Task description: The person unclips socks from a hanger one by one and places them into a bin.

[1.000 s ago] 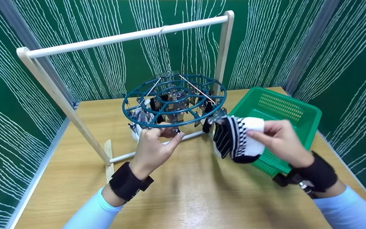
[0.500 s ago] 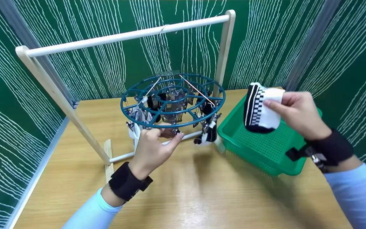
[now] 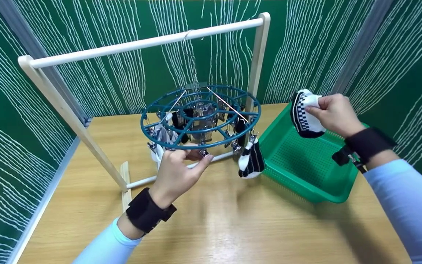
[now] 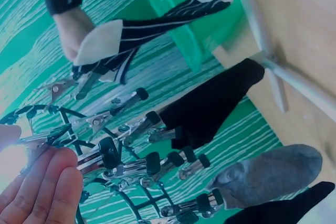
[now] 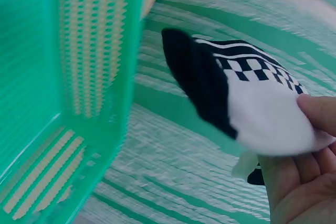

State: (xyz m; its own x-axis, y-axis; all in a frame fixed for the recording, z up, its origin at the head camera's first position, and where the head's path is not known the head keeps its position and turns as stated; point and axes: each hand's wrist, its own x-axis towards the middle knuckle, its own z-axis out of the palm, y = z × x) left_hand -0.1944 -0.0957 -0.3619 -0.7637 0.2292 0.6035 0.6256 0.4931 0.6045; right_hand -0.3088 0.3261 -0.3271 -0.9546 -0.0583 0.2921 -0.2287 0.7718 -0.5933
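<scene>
My left hand (image 3: 180, 170) pinches a metal clip (image 3: 204, 152) on the near rim of the round dark-teal drying hanger (image 3: 211, 143). No sock shows in that clip. My right hand (image 3: 337, 112) grips a white sock (image 3: 311, 119) with a black-and-white checkered band and black end, up over the far side of the green basket (image 3: 306, 190). In the right wrist view, thumb and fingers pinch the checkered sock (image 5: 262, 108) by its white part. A black sock with white stripes (image 3: 253, 161) hangs clipped on the hanger's right side.
Further in hang a black sock (image 4: 212, 106) and a grey sock (image 4: 268, 177), with white and grey pieces (image 3: 161, 137) on the left. A wooden rack (image 3: 145, 43) carries the hanger over the wooden table (image 3: 211, 220). Green walls with white streaks stand behind.
My right hand has carried the checkered sock from beside the striped sock up and right, over the basket. The striped sock swings on its clip. My left hand stays at its clip.
</scene>
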